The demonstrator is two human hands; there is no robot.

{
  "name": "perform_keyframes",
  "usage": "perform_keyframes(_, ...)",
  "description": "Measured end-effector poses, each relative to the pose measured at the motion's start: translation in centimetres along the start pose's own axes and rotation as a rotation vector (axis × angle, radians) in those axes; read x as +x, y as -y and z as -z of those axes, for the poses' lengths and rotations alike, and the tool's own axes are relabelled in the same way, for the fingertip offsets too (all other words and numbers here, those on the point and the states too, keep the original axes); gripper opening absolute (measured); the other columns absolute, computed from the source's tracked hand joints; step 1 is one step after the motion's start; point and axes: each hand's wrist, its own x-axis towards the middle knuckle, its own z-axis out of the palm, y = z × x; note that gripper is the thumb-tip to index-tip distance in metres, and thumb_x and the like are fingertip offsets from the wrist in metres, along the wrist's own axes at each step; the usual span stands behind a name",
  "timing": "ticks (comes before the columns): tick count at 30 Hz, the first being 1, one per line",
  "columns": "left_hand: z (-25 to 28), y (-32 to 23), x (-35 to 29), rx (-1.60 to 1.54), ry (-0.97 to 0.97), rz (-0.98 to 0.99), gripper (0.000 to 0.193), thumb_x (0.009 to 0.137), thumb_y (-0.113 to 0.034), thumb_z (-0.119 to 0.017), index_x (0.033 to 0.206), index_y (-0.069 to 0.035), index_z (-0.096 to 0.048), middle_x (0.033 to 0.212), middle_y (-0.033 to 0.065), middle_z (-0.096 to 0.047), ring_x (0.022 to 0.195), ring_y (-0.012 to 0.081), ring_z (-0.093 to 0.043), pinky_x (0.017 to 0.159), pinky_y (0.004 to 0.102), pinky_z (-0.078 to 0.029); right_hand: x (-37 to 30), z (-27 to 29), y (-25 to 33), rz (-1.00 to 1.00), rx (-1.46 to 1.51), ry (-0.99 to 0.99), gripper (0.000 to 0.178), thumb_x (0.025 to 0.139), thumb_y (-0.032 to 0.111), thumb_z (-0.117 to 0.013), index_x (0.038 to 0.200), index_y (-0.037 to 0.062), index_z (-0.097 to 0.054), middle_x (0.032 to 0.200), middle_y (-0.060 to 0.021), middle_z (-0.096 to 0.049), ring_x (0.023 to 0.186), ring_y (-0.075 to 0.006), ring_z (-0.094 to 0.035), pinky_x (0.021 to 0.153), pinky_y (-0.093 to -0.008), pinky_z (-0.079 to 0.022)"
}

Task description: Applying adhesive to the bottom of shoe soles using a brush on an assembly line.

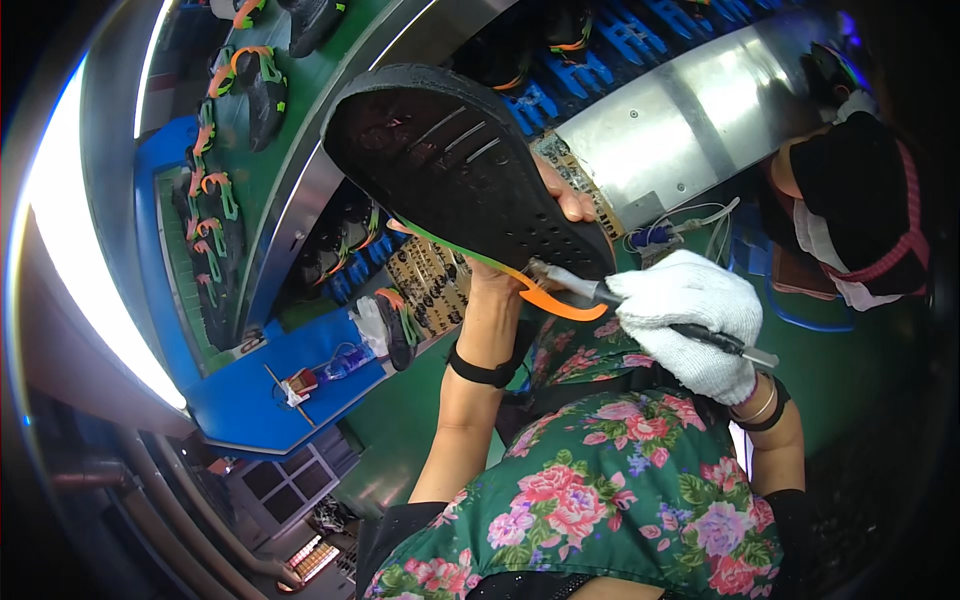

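Observation:
My bare left hand grips a large black shoe sole from behind, fingers curled over its right edge. The sole is tilted up with its hollowed face toward me, showing slots at the wide end and small holes at the narrow end. A green and orange strap curves off its lower edge. In a white knit glove, my right hand is closed around a brush, its bristles at the strap beside the sole's narrow end. A dark handle with a pale metal tip sticks out below the glove; whether it belongs to the brush I cannot tell.
At left a green conveyor carries several black shoes with orange and green straps. A blue table holds a bottle and small items. A metal housing and blue racks stand beyond. Another person sits at right.

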Motion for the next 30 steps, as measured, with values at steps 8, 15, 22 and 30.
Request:
perform_keyframes(8,-0.2,-0.4,0.5,0.069,0.039,0.045,0.036,0.096,-0.027,-0.069,0.105,0.007,-0.061,0.094,0.0145,-0.063,0.089,0.0286,-0.069,0.088,0.0485,-0.056,0.0,0.5,-0.1,-0.006,0.079,0.082,0.023,0.074,0.002,-0.08,0.096,0.0083,-0.078,0.104,-0.0118,-0.076,0.083,-0.0264,-0.072,0.075,-0.0361,-0.056)
perform_keyframes(15,-0.3,-0.7,1.0,-0.007,-0.011,0.148,0.034,0.093,-0.022,-0.072,0.106,0.007,-0.062,0.093,0.0201,-0.068,0.09,0.0323,-0.07,0.089,0.047,-0.056,-0.1,0.6,0.1,0.15,-0.09,0.115,0.029,0.073,0.003,-0.082,0.1,0.0105,-0.077,0.103,-0.0111,-0.076,0.085,-0.0251,-0.072,0.073,-0.0352,-0.056)
perform_keyframes(22,0.7,-0.2,0.9,0.028,-0.012,0.123,0.036,0.091,-0.024,-0.075,0.105,0.008,-0.063,0.094,0.0206,-0.068,0.09,0.033,-0.07,0.089,0.0475,-0.057,-1.2,0.1,-0.3,0.226,-0.165,0.13,0.037,0.071,0.0,-0.077,0.105,0.0141,-0.077,0.105,-0.0097,-0.076,0.087,-0.0253,-0.072,0.076,-0.0342,-0.058)
perform_keyframes(30,0.3,0.3,0.1,0.03,-0.128,0.137,0.054,0.085,-0.036,-0.081,0.109,0.008,-0.061,0.095,0.0202,-0.066,0.09,0.0328,-0.07,0.091,0.0461,-0.057,-0.9,-0.1,0.4,0.251,-0.154,0.153,0.034,0.077,0.004,-0.072,0.109,0.0146,-0.077,0.11,-0.0089,-0.075,0.094,-0.0262,-0.073,0.08,-0.0358,-0.058)
